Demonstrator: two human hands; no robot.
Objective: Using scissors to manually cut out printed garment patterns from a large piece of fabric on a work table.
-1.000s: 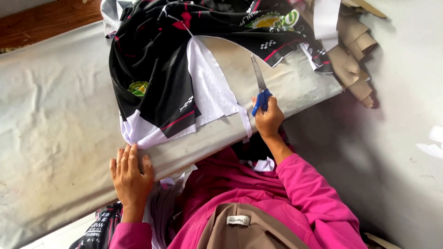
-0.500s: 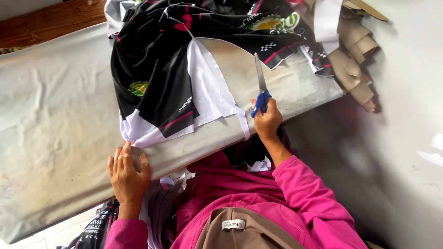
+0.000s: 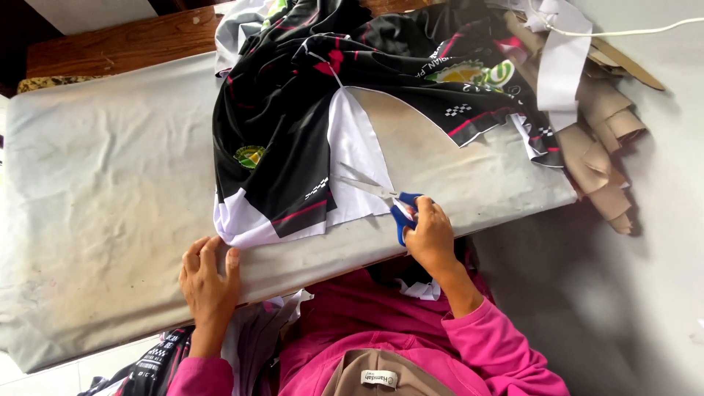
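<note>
The scissors with blue handles are lying low over the white part of the black printed cloth, near the front edge of the worktop, with blades slightly apart. The right hand is gripping them, its fingers closed around the handles. The left hand is resting flat at the front edge, fingers spread loosely, touching the cloth's white corner.

Left hand flat, right hand clenched.
</note>
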